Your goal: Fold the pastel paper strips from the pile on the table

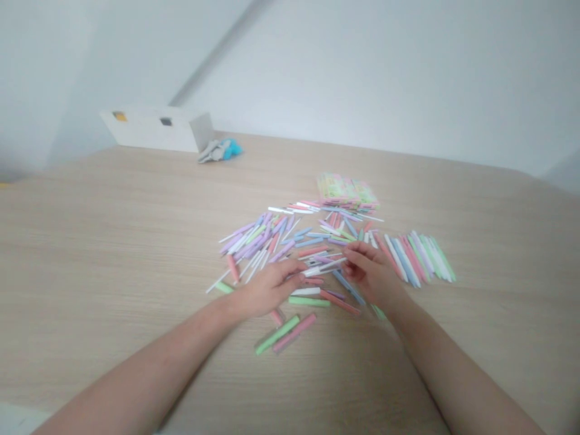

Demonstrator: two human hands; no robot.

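Note:
Both hands are over a scattered pile of slim pastel and white pen-like sticks. A slim white stick point(325, 267) spans the gap between my two hands. My right hand point(369, 269) pinches its right end between thumb and fingers. My left hand point(272, 285) has thumb and fingertips closed at the stick's left end, though blur hides the exact contact. Loose purple, blue, red and white sticks point(260, 238) lie to the upper left. A green stick point(278, 334) and a pink stick point(294, 333) lie nearer me, below my left hand.
To the right, several sticks lie side by side in a neat row point(419, 257). Behind the pile sit stacked pastel packets point(347, 190). A white box-like panel point(154, 128) stands at the back left, beside a grey and blue bundle point(220, 150). A wall borders the wooden table point(113, 241).

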